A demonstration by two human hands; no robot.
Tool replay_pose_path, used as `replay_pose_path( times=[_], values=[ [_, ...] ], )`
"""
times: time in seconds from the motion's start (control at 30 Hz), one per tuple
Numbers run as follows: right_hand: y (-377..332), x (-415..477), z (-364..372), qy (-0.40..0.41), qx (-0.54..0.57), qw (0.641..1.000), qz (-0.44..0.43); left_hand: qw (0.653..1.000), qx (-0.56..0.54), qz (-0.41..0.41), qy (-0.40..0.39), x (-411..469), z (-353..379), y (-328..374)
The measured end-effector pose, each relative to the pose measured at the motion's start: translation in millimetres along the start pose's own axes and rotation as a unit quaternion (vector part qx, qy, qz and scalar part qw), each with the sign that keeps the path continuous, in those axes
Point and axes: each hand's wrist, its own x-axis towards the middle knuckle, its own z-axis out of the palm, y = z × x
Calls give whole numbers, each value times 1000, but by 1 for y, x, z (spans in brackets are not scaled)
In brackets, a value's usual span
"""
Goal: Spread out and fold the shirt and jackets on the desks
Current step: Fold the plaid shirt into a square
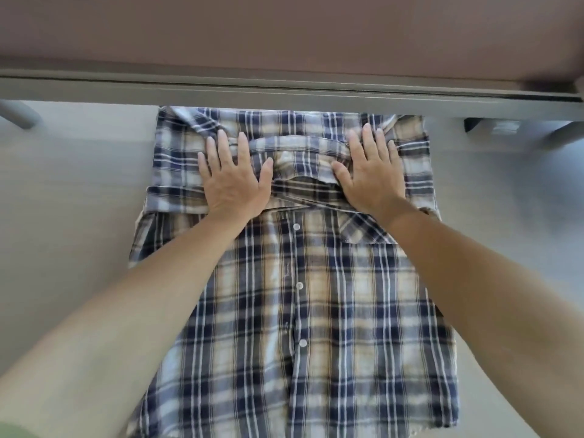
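Note:
A blue, white and tan plaid shirt (316, 295) lies flat on the pale grey desk (69, 191), buttoned front up, collar at the far end. Its sleeves are folded across the chest in a band just below the collar. My left hand (232, 175) presses flat on the left part of that band, fingers straight and spread. My right hand (371, 172) presses flat on the right part, beside the collar opening. The shirt's hem reaches the bottom edge of the view.
The desk's far edge meets a grey rail (284, 90) with a brown surface (284, 33) beyond it. A grey leg (19, 116) shows at far left. A dark object (491, 126) sits at far right by another leg.

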Motion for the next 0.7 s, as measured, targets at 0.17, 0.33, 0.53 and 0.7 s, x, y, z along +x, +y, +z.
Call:
replay_pose_path(
  times=[0.17,0.33,0.53,0.7],
  values=[
    [-22,-116,-8,-14,87,995,-36,996,-62,71,-4,-97,-13,-12],
    [-1,-178,39,-77,2,997,-8,987,60,111,-95,-170,24,-40],
    [9,-159,43,-74,-20,997,-14,987,87,116,-67,-153,25,-38],
    [20,-197,41,-77,4,996,-35,992,48,71,-89,-188,16,-48]
  ],
)
